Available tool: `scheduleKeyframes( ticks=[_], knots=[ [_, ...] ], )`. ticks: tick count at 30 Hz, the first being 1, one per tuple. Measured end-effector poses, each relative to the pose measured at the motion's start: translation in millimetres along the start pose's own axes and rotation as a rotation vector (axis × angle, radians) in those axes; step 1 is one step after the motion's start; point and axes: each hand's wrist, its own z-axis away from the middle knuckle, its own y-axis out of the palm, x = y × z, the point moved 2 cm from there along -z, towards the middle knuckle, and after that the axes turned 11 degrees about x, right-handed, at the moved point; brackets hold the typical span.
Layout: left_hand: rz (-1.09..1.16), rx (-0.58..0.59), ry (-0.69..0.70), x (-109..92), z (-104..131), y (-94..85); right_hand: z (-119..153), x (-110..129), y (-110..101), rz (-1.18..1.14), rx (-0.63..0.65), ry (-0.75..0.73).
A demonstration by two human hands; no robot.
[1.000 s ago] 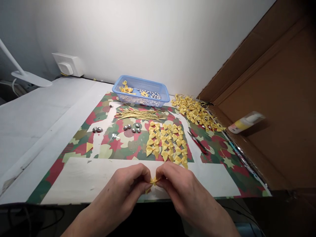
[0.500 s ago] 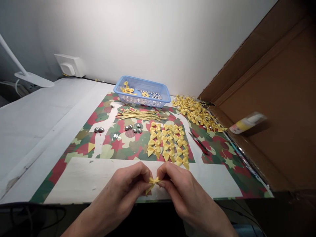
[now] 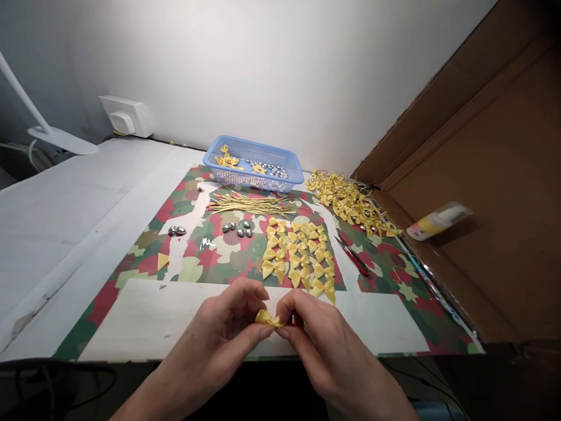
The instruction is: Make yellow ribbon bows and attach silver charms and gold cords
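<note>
A: Where does the small yellow fabric bow sit?

B: Just above the long white strip on the near side of the desk, about midway along it, between the 2 hands.

A: Which way does it point?

B: Its long axis runs mostly left to right, along the strip, with the right end slightly nearer the body.

A: And which hand is closer?

B: Both touch it. The right hand has its thumb and index finger closed on the bow's right end. On the left hand, the thumb meets the bow's near left edge, while the index finger arches up, clear of it. Whether the other left fingers grip from behind, I cannot tell.

A: What lies about it?

B: Beyond the strip, 3 columns of yellow bows stretch away, with the red-handled scissors to their right, also beyond the strip.
</note>
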Motion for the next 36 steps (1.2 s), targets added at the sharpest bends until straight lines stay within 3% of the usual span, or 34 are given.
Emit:
scheduleKeyframes(
  ticks=[8,12,22,29,33,36],
  knots=[
    [-0.081,-0.034,-0.026,-2.1,-2.3,0.8,-6.0,14.3,2.3,0.045,-0.126,-0.184],
    [-0.09,-0.013,0.01,-0.6,-2.8,1.5,-14.4,16.9,8.2,0.122,-0.154,-0.2],
    [0.015,-0.002,0.008,-4.6,-4.3,-1.7,-24.3,11.6,15.1,-0.173,-0.174,-0.058],
    [0.324,-0.083,-0.054,-6.8,-2.9,-9.6,-21.0,-4.4,4.5,-0.519,-0.185,0.016],
    [0.338,-0.095,-0.066,-7.8,-2.3,-12.6,-19.0,-4.9,7.0,-0.487,-0.088,0.053],
    [0.319,-0.064,-0.07,-7.2,-2.1,-12.8,-22.0,1.5,11.9,-0.393,-0.155,0.012]
  ],
)
